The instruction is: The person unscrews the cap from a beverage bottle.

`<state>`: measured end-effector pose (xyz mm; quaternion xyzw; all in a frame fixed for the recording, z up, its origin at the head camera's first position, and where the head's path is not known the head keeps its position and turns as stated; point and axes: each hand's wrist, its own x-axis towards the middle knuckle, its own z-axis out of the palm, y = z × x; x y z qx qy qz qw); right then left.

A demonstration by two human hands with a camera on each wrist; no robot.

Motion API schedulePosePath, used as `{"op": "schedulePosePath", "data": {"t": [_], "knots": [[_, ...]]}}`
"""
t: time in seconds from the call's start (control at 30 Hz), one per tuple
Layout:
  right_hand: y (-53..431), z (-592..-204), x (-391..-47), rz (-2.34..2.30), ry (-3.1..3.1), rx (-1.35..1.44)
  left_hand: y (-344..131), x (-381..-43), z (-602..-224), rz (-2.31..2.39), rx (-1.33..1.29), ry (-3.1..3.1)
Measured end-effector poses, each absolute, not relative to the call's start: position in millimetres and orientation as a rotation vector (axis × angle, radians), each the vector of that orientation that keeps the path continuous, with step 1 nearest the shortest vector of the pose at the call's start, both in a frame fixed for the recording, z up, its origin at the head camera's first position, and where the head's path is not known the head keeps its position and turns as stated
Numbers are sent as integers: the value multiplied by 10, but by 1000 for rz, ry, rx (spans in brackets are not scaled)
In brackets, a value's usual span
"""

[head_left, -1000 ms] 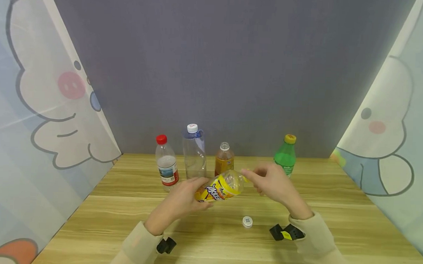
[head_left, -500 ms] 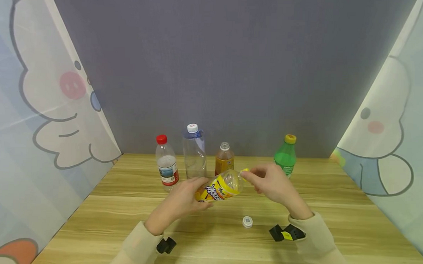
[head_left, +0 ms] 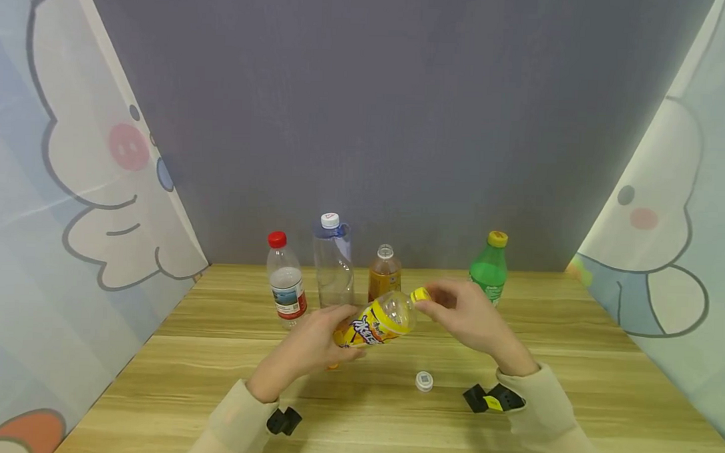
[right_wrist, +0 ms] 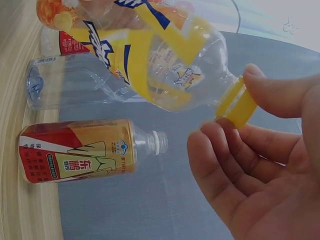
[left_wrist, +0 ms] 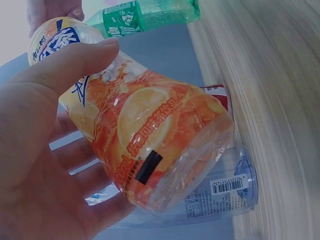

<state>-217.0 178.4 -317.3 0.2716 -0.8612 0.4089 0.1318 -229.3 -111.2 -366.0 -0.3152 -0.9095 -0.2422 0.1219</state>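
An iced tea bottle [head_left: 371, 327] with a yellow and orange label is tilted above the table, its neck toward the right. My left hand [head_left: 319, 338] grips its body, thumb on the near side and fingers round the far side in the left wrist view [left_wrist: 60, 135]. At the neck sits a yellow cap [right_wrist: 237, 104]. My right hand [head_left: 464, 313] pinches this cap between thumb and fingertips. Just behind the held bottle stands an uncapped amber drink bottle [right_wrist: 80, 151]. A loose white cap [head_left: 424, 380] lies on the table below the hands.
Behind my left hand stand a red-capped water bottle [head_left: 286, 287] and a tall clear bottle [head_left: 335, 265] with a white cap. A green bottle [head_left: 489, 267] is behind my right hand. A grey panel [head_left: 366, 133] rises at the wooden table's [head_left: 355, 433] back edge.
My right fingers have shifted slightly around the yellow cap, and more of the cap shows now. The left hand and the iced tea bottle have barely moved.
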Motion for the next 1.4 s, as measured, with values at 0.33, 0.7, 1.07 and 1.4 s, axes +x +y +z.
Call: {"op": "schedulePosePath", "data": {"t": [0.33,0.7,1.07,1.4], "knots": [[1794,-3171,-2179,1214,-2525,697,-1117,-2305,-3672,-725,-921,-2649],[1770,-3143,-2156,1300,-2618,498,-1111,-2302,-3668,-715,-939,-2622],[1773,-3153,-2173,1314,-2602,582,-1110,-2307,-3682,-708,-938,-2619],[1816,-3156,-2167,1319,-2547,762,-1112,-2309,-3677,-727,-932,-2638]]}}
